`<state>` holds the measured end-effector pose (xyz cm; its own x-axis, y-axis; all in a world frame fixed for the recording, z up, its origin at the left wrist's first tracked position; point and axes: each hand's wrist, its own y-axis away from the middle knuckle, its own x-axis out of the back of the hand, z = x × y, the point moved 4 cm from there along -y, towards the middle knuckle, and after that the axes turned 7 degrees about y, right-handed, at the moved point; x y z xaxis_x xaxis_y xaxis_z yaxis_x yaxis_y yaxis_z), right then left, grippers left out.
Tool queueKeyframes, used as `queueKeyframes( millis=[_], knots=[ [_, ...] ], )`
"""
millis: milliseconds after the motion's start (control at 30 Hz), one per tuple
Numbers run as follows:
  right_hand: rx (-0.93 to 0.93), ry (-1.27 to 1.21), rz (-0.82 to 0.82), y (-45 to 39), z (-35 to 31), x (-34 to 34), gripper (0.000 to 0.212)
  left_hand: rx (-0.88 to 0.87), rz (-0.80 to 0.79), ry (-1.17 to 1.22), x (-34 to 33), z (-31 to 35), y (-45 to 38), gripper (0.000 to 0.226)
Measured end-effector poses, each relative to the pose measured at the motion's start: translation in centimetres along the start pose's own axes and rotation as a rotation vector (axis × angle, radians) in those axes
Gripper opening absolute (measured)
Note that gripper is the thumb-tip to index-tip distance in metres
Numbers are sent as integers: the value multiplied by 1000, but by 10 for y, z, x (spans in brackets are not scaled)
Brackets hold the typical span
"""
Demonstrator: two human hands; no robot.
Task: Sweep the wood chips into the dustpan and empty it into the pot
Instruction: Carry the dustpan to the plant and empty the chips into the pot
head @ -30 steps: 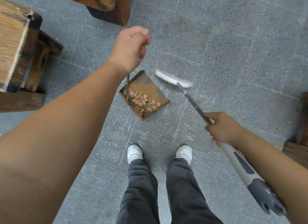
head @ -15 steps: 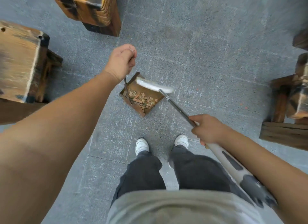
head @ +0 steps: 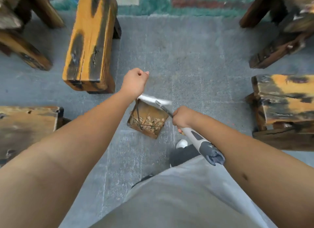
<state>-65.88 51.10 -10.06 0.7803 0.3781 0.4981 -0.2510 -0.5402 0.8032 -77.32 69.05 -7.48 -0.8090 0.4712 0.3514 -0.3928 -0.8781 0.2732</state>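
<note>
A rusty brown dustpan (head: 149,111) hangs just above the grey stone floor at the centre of the view, with wood chips (head: 149,122) piled in its near end. Its thin dark upright handle (head: 138,115) rises to my left hand (head: 135,82), which grips the top in a fist. My right hand (head: 182,117) grips the shaft of a grey-handled broom (head: 198,139). The white broom head (head: 154,99) lies across the far rim of the pan. No pot is in view.
Charred wooden benches stand around me: one (head: 90,39) ahead on the left, one (head: 27,126) at my left, another (head: 285,100) at my right, and more in the far corners. A green rug edge (head: 186,3) lies beyond. My shoe (head: 181,143) is on the floor between them.
My view has risen and swung forward, showing more benches and the rug. Both hands carried the dustpan and broom along, the broom head drawing onto the pan's far rim. My legs have stepped.
</note>
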Motion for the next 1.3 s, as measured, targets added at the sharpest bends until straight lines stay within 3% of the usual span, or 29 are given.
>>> queueKeyframes(
  millis=[467,567,700,767,867,1000,1167,1300],
  knots=[
    [48,-31,44,-111,-50,260,15,-32,35,17,-26,160,-223,30],
    [41,-3,62,-140,-73,316,12,-39,-41,68,-30,192,-279,27],
    [26,11,82,-197,-115,379,13,36,-282,308,-38,222,-369,19],
    [13,-26,93,-231,-138,408,14,35,-302,339,-40,234,-419,13],
    [-32,-95,123,-275,-178,457,16,-10,-260,220,-36,262,-501,9],
    [-27,-51,130,-319,-240,531,15,-69,-192,40,-27,302,-604,22],
    [-68,-99,112,-380,-282,619,15,-98,-220,8,-33,345,-722,23],
    [-25,8,99,-456,-313,704,11,-99,-167,-23,-42,372,-828,23]
  ],
)
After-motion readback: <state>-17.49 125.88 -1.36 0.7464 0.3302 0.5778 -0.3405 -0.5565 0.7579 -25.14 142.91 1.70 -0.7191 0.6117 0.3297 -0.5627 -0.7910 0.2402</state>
